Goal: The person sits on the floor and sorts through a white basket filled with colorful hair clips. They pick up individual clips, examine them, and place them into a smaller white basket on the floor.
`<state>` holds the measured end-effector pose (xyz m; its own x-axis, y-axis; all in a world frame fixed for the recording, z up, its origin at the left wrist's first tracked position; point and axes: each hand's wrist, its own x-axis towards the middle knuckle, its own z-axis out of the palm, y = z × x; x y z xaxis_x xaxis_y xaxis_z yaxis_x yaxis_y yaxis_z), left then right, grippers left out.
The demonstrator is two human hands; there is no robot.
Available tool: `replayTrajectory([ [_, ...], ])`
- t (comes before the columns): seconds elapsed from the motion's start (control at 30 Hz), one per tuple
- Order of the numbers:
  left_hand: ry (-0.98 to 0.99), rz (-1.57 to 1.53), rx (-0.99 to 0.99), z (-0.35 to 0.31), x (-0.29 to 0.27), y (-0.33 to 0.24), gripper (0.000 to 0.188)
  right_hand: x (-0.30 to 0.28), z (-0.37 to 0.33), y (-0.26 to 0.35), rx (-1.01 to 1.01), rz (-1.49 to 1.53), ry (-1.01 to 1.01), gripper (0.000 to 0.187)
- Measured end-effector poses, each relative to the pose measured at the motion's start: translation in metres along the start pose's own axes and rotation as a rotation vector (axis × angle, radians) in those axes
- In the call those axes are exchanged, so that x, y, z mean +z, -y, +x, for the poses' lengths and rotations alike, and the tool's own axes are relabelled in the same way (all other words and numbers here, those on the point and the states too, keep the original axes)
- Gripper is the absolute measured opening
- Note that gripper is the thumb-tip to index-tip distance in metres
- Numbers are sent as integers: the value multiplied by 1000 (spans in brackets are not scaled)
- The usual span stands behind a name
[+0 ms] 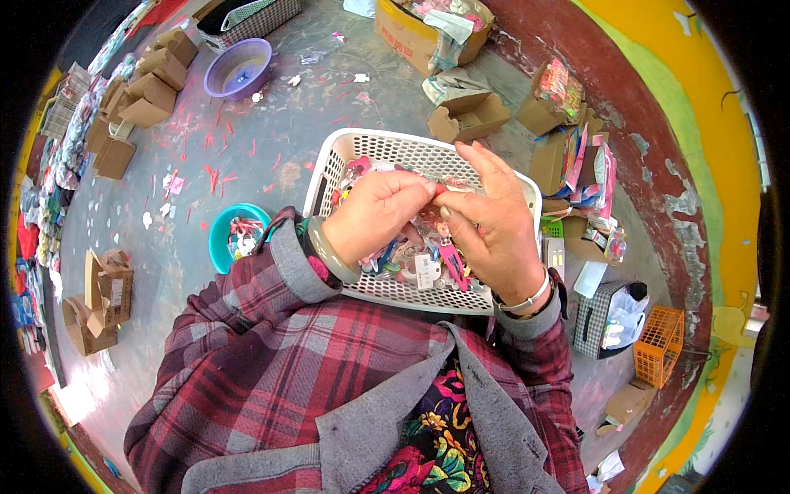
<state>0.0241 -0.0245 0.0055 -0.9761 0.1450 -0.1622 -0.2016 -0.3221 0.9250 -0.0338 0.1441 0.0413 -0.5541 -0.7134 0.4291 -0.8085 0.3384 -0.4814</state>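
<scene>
In the head view, the left hand and the right hand are both pinching a small red piece, holding it above a white perforated basket in which small colourful trinkets are lying jumbled.

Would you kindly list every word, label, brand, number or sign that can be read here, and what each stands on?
None can be read with certainty.
White tag in the white basket: marks too small to read.
Large cardboard box at the top: reddish print, too blurred to read.
Small cardboard box at the left: pale label, too small to read.
</scene>
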Motion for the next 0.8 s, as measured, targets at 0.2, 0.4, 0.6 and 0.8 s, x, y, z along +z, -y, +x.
replayTrajectory([
  [0.2, -26, 16, 10, 1, -6, 4, 28, 0, -1, 7, -8, -28, 22, 25],
  [0.4, -47, 27, 15, 0, 0, -2, 31, -6, 1, 14, -16, -247, 32, 27],
  [0.6, -75, 25, 7, 1, -1, 2, 32, -8, 1, 18, 11, -421, -95, 27],
  [0.8, -63, 80, 50, 3, -1, 4, 27, 12, -5, 6, 658, 873, -133, 34],
])
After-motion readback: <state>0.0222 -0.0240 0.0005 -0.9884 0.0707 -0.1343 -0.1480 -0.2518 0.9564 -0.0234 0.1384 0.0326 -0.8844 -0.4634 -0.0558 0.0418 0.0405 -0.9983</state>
